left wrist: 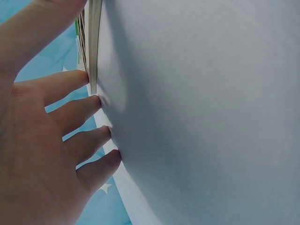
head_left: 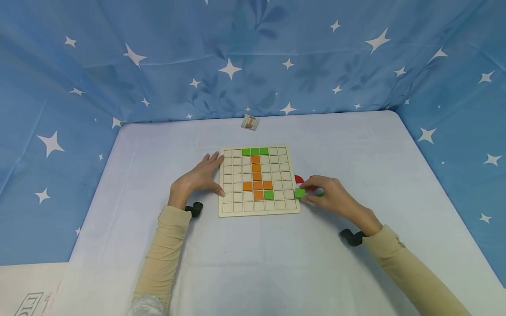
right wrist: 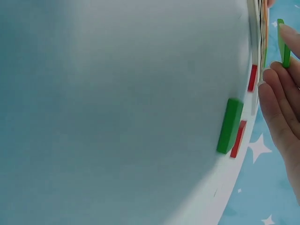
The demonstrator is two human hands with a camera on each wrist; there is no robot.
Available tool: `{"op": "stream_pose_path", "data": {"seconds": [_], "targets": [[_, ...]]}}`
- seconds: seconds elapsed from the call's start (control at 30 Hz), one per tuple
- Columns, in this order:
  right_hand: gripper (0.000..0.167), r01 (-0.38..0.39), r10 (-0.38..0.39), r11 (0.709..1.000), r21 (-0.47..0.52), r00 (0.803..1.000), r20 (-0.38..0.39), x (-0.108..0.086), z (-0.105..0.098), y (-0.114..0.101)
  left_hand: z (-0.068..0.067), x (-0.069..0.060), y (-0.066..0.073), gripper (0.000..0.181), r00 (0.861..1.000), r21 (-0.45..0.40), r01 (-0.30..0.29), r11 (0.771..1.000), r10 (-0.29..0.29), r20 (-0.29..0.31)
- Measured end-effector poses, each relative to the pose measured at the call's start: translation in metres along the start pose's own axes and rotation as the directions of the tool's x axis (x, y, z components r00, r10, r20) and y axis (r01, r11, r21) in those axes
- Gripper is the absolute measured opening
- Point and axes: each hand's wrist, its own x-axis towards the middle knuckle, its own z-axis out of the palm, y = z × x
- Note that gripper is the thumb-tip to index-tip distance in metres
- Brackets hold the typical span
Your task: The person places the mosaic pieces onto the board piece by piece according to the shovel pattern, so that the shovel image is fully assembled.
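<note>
A cream board point(head_left: 227, 210) with a square grid lies flat on the table. Green tiles point(head_left: 254, 151) fill part of its top row, with orange tiles point(head_left: 256, 168) in a column and a short crossbar below; one more green tile sits low beside the column. My left hand point(head_left: 199, 175) rests at the board's left edge, thumb and fingers spread and touching it. Between thumb and fingers, my right hand point(head_left: 332, 195) pinches a green square tile point(head_left: 299, 193) at the board's right edge; the right wrist view shows this tile point(right wrist: 284, 44) edge-on, raised off the table.
Right of the board lie a red rounded piece point(head_left: 298, 179), a second red piece point(right wrist: 238, 139) and a green piece point(right wrist: 229, 126), partly hidden by my right hand in the head view. A small pattern card point(head_left: 250, 122) lies near the back edge. Blue star-print cloth point(head_left: 253, 61) hangs behind.
</note>
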Motion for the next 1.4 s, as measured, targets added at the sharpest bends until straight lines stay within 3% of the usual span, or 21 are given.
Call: {"op": "stream_pose_path", "data": {"seconds": [0.7, 1.1, 1.4], "targets": [[0.03, 0.074, -0.077, 0.995, 0.064, 0.996, 0.044, 0.03, 0.02, -0.022, -0.001, 0.0, -0.001, 0.123, 1.0, 0.001, 0.005, 1.0, -0.005, 0.011], [0.029, 0.045, -0.052, 0.996, 0.081, 0.994, 0.094, 0.045, 0.029, -0.037, -0.001, 0.001, -0.001, 0.123, 1.0, 0.0, 0.004, 1.0, -0.004, 0.01], [0.029, 0.077, -0.089, 0.991, 0.11, 0.99, 0.108, 0.055, 0.04, -0.046, -0.001, 0.001, -0.002, 0.124, 1.0, 0.002, 0.005, 1.0, -0.005, 0.007]]}}
